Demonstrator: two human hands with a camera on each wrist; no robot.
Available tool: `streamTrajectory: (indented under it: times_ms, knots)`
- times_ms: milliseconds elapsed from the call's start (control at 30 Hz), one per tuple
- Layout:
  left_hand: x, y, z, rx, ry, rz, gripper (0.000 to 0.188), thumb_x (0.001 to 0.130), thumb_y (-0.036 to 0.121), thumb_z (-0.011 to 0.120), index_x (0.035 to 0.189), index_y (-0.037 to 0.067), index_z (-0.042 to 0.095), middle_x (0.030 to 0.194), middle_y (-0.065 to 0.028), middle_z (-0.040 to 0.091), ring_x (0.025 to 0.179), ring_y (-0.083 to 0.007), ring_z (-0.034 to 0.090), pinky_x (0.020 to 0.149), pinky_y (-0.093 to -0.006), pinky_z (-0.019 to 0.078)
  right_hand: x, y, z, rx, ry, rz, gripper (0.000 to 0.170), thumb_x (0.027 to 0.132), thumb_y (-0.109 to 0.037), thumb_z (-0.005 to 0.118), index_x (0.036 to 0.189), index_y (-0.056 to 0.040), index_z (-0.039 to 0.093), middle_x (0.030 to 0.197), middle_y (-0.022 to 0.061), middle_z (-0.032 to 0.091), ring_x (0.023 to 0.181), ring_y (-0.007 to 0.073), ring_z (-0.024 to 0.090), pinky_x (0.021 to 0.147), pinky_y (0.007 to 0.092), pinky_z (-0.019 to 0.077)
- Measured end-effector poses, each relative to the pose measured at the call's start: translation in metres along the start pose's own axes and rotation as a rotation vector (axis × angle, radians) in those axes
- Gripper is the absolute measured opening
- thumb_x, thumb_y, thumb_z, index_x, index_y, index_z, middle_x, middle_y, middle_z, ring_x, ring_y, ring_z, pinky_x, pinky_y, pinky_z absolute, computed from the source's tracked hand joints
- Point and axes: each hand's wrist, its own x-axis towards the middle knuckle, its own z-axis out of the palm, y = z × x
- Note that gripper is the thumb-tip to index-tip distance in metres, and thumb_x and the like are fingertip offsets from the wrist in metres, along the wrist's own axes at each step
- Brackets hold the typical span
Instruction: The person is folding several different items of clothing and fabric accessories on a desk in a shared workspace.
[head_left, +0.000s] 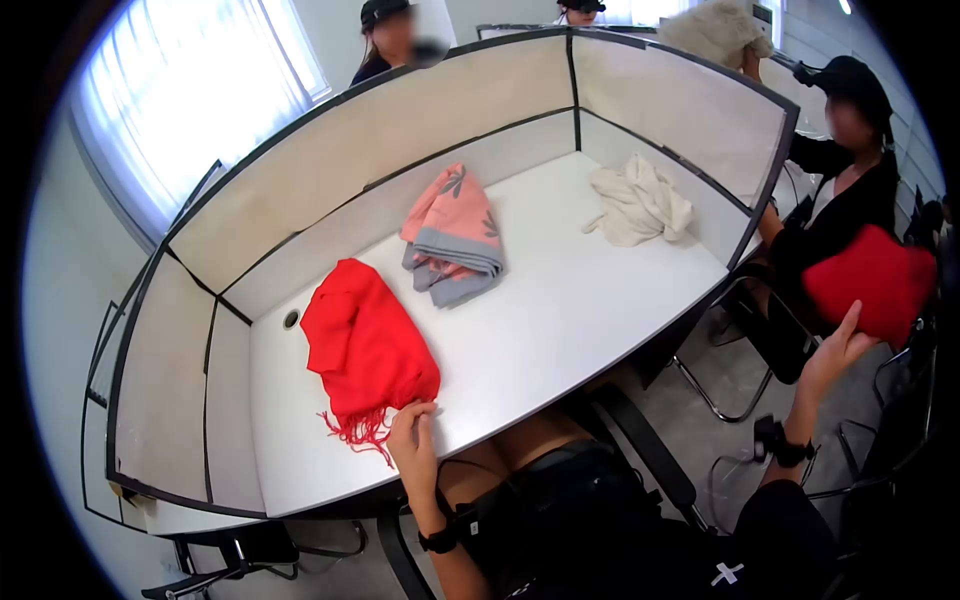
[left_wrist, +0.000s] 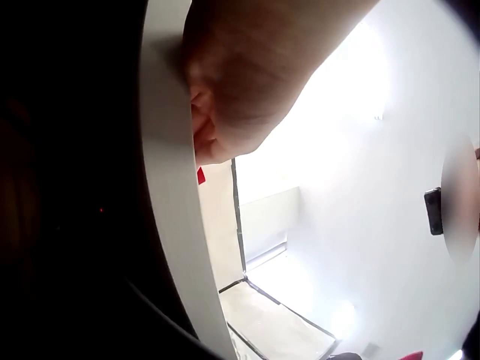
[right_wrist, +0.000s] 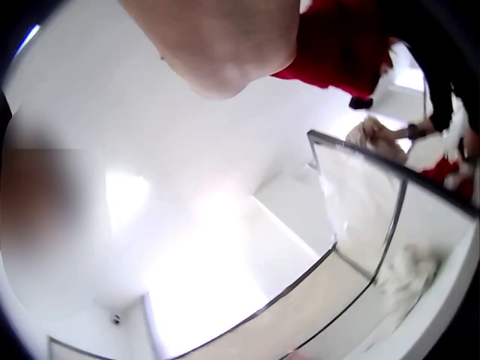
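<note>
A bright red fringed scarf (head_left: 370,335) lies folded on the white table, its tassels toward the front edge. My left hand (head_left: 412,440) rests at that edge with fingers loosely curled, fingertips right at the scarf's fringed corner. In the left wrist view the left hand (left_wrist: 240,82) lies on the tabletop, with a bit of red beyond it. Out to the right, past the table, my right hand (head_left: 835,355) holds up a darker red cloth (head_left: 870,285), thumb on the near side and the other fingers partly hidden. The right wrist view shows this red cloth (right_wrist: 341,49) beyond the hand.
A folded pink and grey cloth (head_left: 455,240) lies mid-table, and a crumpled cream cloth (head_left: 640,203) lies at the right. Low partition panels (head_left: 370,130) wall the table. A person (head_left: 850,150) in black is close by on the right, near chairs (head_left: 755,340).
</note>
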Motion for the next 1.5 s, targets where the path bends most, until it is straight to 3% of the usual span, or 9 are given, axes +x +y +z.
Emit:
streamTrajectory:
  times_ms: [67,100,167,200,233,300,433,600,1500]
  knots:
    - [0.000,-0.005,0.001,-0.045,0.010,-0.008,0.016,0.090,0.003,0.053,0.096,-0.004,0.066,0.102,-0.0187,0.067,0.099,-0.0299,0.064,0.090,-0.0349,0.0467,0.017,0.023,0.018,-0.014,0.126,-0.305,0.038,0.100,-0.017,0.058,0.128,0.0077,0.049,0.119,0.0191,0.063,0.108,0.0276,0.063,0.102,0.0392,0.0422]
    - [0.000,-0.007,0.002,-0.072,0.009,-0.006,0.016,0.090,0.002,0.052,0.096,-0.004,0.066,0.102,-0.0187,0.067,0.098,-0.0293,0.064,0.089,-0.0344,0.0468,0.022,0.043,0.029,-0.099,0.103,-0.211,0.041,0.095,-0.015,0.064,0.126,0.0078,0.050,0.121,0.0233,0.061,0.114,0.0327,0.059,0.105,0.0427,0.0403]
    - [0.004,0.000,0.001,-0.037,0.007,0.007,0.016,0.090,0.002,0.052,0.096,-0.004,0.066,0.101,-0.0183,0.067,0.098,-0.0284,0.064,0.089,-0.0339,0.0469,0.042,0.077,0.097,-0.442,0.129,-0.478,0.052,0.085,-0.013,0.071,0.128,0.0071,0.048,0.129,0.0268,0.054,0.124,0.0424,0.049,0.110,0.0482,0.0332]
    - [0.000,0.000,0.000,-0.016,0.008,-0.003,0.016,0.090,0.001,0.052,0.096,-0.004,0.066,0.100,-0.0178,0.067,0.097,-0.0276,0.064,0.088,-0.0333,0.0470,0.040,0.075,0.107,-0.379,0.151,-0.415,0.051,0.087,-0.008,0.066,0.131,0.0084,0.045,0.130,0.0257,0.053,0.124,0.0416,0.049,0.111,0.0467,0.0334]
    - [0.001,-0.012,0.001,-0.050,-0.002,0.022,0.015,0.090,0.001,0.053,0.096,-0.005,0.066,0.099,-0.0165,0.067,0.096,-0.0252,0.064,0.088,-0.0319,0.0466,0.046,0.075,0.154,-0.346,-0.128,-0.497,0.053,0.088,-0.006,0.064,0.134,0.0085,0.042,0.132,0.0262,0.052,0.124,0.0401,0.049,0.111,0.0442,0.0338]
    - [0.000,-0.010,0.001,-0.083,-0.004,-0.015,0.015,0.090,0.000,0.052,0.095,-0.005,0.065,0.097,-0.0155,0.067,0.095,-0.0238,0.063,0.088,-0.0310,0.0463,0.044,0.099,0.185,-0.230,-0.184,-0.422,0.041,0.092,-0.009,0.060,0.131,0.0011,0.050,0.130,0.0253,0.055,0.124,0.0358,0.052,0.105,0.0419,0.0379]
    - [-0.008,-0.006,-0.004,-0.074,0.029,-0.040,0.015,0.090,-0.001,0.051,0.095,-0.005,0.065,0.096,-0.0148,0.067,0.094,-0.0235,0.063,0.088,-0.0307,0.0464,0.014,0.138,0.175,-0.214,-0.491,-0.169,0.043,0.092,-0.011,0.059,0.132,0.0015,0.048,0.131,0.0261,0.053,0.124,0.0368,0.051,0.105,0.0430,0.0381]
    - [-0.001,-0.001,0.004,-0.016,0.024,-0.048,0.012,0.087,-0.003,0.053,0.090,-0.004,0.064,0.091,-0.0145,0.067,0.088,-0.0242,0.063,0.083,-0.0312,0.0469,0.002,0.163,0.164,-0.215,-0.637,-0.065,0.045,0.093,-0.012,0.059,0.133,0.0020,0.047,0.131,0.0270,0.052,0.123,0.0380,0.051,0.104,0.0444,0.0384]
    - [-0.001,0.005,0.001,0.019,0.047,0.066,0.010,0.087,0.000,0.055,0.092,-0.001,0.064,0.093,-0.0146,0.066,0.094,-0.0316,0.061,0.085,-0.0377,0.0473,0.038,0.218,0.184,-0.390,-0.813,0.114,0.056,0.094,-0.020,0.058,0.139,0.0048,0.036,0.135,0.0320,0.043,0.121,0.0449,0.048,0.102,0.0521,0.0399]
